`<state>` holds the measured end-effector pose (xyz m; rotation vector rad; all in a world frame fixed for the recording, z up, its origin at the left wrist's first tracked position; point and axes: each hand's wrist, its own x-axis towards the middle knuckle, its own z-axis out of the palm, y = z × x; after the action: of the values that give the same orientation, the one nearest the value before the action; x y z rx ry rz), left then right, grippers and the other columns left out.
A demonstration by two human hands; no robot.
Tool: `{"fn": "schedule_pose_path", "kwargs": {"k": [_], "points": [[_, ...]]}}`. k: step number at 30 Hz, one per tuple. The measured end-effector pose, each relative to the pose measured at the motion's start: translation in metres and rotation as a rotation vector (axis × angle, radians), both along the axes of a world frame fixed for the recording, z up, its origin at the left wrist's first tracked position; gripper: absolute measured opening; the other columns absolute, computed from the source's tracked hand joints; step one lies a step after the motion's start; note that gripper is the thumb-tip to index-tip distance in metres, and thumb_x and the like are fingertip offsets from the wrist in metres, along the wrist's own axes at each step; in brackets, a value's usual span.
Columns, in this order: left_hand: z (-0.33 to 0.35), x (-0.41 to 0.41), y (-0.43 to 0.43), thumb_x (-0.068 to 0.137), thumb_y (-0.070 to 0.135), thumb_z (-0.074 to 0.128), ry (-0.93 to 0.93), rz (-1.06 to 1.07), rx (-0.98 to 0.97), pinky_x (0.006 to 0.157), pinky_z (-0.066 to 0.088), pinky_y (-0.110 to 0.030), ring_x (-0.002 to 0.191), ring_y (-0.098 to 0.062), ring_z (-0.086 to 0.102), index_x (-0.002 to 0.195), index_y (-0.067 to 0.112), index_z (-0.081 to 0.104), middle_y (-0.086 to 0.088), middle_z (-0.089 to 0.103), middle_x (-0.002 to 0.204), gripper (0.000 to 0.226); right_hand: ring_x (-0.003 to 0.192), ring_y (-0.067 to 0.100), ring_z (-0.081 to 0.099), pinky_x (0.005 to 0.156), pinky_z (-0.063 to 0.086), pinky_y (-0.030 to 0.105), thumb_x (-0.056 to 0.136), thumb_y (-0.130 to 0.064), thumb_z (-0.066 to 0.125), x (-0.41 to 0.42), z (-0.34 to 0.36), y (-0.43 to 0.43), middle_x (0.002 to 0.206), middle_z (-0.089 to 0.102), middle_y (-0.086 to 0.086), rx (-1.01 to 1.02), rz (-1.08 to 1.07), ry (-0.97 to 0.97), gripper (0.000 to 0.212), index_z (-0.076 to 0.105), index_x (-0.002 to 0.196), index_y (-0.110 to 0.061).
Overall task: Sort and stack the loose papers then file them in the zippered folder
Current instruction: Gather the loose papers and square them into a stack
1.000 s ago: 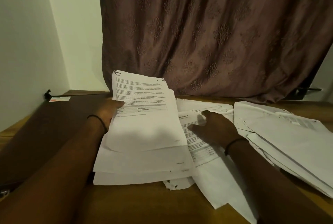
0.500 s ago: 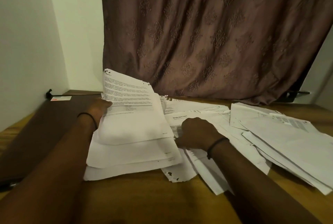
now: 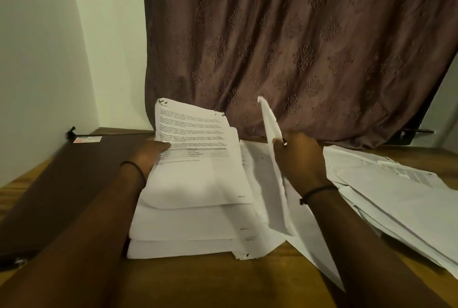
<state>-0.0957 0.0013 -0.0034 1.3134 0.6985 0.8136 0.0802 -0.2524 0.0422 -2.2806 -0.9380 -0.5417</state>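
A stack of white printed papers (image 3: 193, 228) lies on the wooden table (image 3: 203, 283) in front of me. My left hand (image 3: 151, 156) holds the top sheets of that stack (image 3: 198, 149), bent up at their far end, thumb on the printed side. My right hand (image 3: 297, 158) pinches a single sheet (image 3: 275, 178) and holds it raised on edge, just right of the stack. More loose papers (image 3: 396, 198) spread over the right of the table. A dark brown flat folder (image 3: 64, 188) lies at the left, its zipper not visible.
A brown patterned curtain (image 3: 285, 47) hangs behind the table. A white wall (image 3: 37, 59) closes the left side. A small card (image 3: 86, 139) and a black clip sit at the folder's far corner. Bare wood shows along the near edge.
My right hand pressed on the loose papers, then pinched one sheet and lifted it upright. My left hand kept holding the top sheets of the stack.
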Motion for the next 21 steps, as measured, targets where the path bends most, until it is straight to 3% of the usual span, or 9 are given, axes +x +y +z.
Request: {"fn": "schedule_pose_path", "kwargs": {"k": [4, 7, 11, 13, 15, 17, 19, 21], "points": [[0.0, 0.013, -0.026, 0.098, -0.004, 0.041, -0.061, -0.071, -0.093, 0.08, 0.052, -0.038, 0.095, -0.03, 0.064, 0.129, 0.005, 0.053, -0.016, 0.061, 0.125, 0.034, 0.084, 0.032, 0.063, 0.065, 0.034, 0.029, 0.102, -0.029, 0.041, -0.038, 0.009, 0.028, 0.091, 0.068, 0.014, 0.102, 0.135, -0.108, 0.031, 0.06, 0.092, -0.008], [0.0, 0.018, -0.041, 0.099, 0.002, 0.043, -0.086, -0.077, -0.157, 0.061, 0.056, -0.033, 0.087, -0.026, 0.068, 0.122, 0.01, 0.057, -0.01, 0.068, 0.112, 0.027, 0.088, 0.029, 0.065, 0.073, 0.048, 0.032, 0.104, -0.031, 0.037, -0.068, 0.0, 0.052, 0.097, 0.069, 0.011, 0.062, 0.289, -0.004, 0.033, 0.061, 0.096, -0.01], [0.003, 0.02, -0.057, 0.099, 0.038, 0.047, -0.165, -0.169, -0.233, 0.062, 0.059, -0.034, 0.084, -0.024, 0.073, 0.121, 0.015, 0.062, -0.01, 0.072, 0.106, 0.035, 0.087, 0.021, 0.062, 0.081, 0.048, 0.03, 0.106, -0.035, 0.032, -0.085, -0.01, 0.071, 0.103, 0.068, 0.006, 0.063, 0.373, 0.151, 0.04, 0.063, 0.105, -0.01], [0.006, 0.022, -0.059, 0.096, 0.053, 0.045, -0.165, -0.263, -0.232, 0.072, 0.06, -0.034, 0.091, -0.018, 0.072, 0.118, 0.018, 0.064, -0.008, 0.072, 0.11, 0.045, 0.083, 0.023, 0.062, 0.085, 0.054, 0.038, 0.105, -0.035, 0.032, -0.087, -0.016, 0.078, 0.095, 0.066, 0.008, 0.059, 0.474, 0.36, 0.04, 0.062, 0.109, -0.009], [0.006, 0.025, -0.059, 0.096, 0.045, 0.051, -0.163, -0.349, -0.267, 0.088, 0.055, -0.041, 0.105, -0.026, 0.066, 0.126, 0.015, 0.062, -0.012, 0.067, 0.123, 0.043, 0.078, 0.03, 0.065, 0.08, 0.058, 0.05, 0.102, -0.03, 0.037, -0.084, -0.023, 0.082, 0.09, 0.065, 0.012, 0.108, 0.583, 0.68, 0.031, 0.062, 0.108, -0.011], [0.002, 0.028, -0.054, 0.097, 0.023, 0.052, -0.142, -0.332, -0.257, 0.082, 0.056, -0.041, 0.094, -0.031, 0.068, 0.128, 0.011, 0.061, -0.016, 0.068, 0.118, 0.034, 0.07, 0.028, 0.065, 0.072, 0.058, 0.045, 0.101, -0.022, 0.043, -0.076, -0.026, 0.083, 0.088, 0.065, 0.014, 0.219, 0.633, 0.946, 0.022, 0.062, 0.094, -0.013], [-0.002, 0.029, -0.047, 0.096, 0.007, 0.048, -0.101, -0.283, -0.262, 0.074, 0.057, -0.041, 0.083, -0.031, 0.069, 0.131, 0.008, 0.057, -0.017, 0.07, 0.108, 0.036, 0.061, 0.026, 0.061, 0.062, 0.054, 0.036, 0.099, -0.011, 0.048, -0.067, -0.023, 0.077, 0.081, 0.064, 0.016, 0.323, 0.647, 1.04, 0.02, 0.064, 0.088, -0.008], [-0.005, 0.03, -0.043, 0.094, -0.002, 0.046, -0.076, -0.26, -0.277, 0.069, 0.058, -0.041, 0.084, -0.034, 0.071, 0.131, 0.004, 0.055, -0.017, 0.069, 0.11, 0.038, 0.057, 0.027, 0.059, 0.057, 0.05, 0.033, 0.096, -0.004, 0.05, -0.054, -0.019, 0.067, 0.076, 0.064, 0.019, 0.402, 0.602, 1.017, 0.017, 0.065, 0.09, -0.001]]}}
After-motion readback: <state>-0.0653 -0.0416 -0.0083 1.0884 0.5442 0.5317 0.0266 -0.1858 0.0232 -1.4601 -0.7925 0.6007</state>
